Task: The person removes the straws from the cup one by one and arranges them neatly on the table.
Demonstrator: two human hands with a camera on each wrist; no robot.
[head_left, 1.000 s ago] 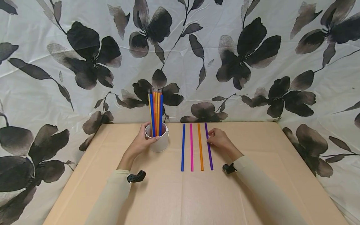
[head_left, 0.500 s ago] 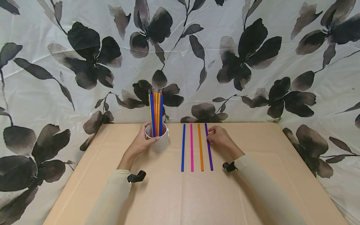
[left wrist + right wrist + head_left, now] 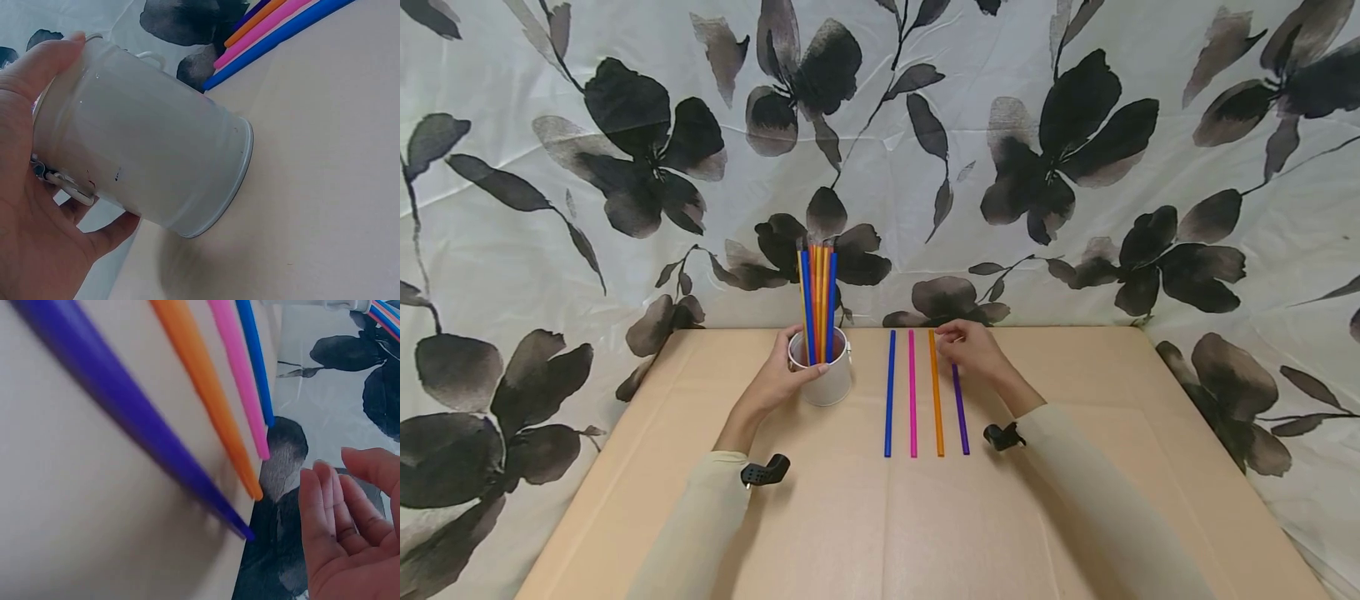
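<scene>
My left hand [image 3: 775, 375] grips a small white metal bucket [image 3: 829, 387] by its rim and side. In the left wrist view the fingers curve around the bucket [image 3: 144, 137]. Several thin blue, yellow and orange sticks [image 3: 817, 304] stand upright in it. To its right, a blue stick [image 3: 890, 400], a pink stick [image 3: 913, 400], an orange stick [image 3: 937, 408] and a purple stick [image 3: 961, 412] lie side by side. My right hand [image 3: 973, 350] hovers over the purple one's far end, near the orange one's tip. Its fingers [image 3: 347, 519] are loosely bent, thumb apart, holding nothing.
The sticks lie on a light tan table [image 3: 850, 517], their far ends close to its back edge. Behind the table hangs a white cloth [image 3: 910, 167] with dark flowers. Black wrist devices show on the left wrist [image 3: 765, 471] and right wrist [image 3: 1003, 436].
My right hand has moved up and left, from beside the purple stick to over its far end, close to the orange stick. The left hand and bucket stay in place.
</scene>
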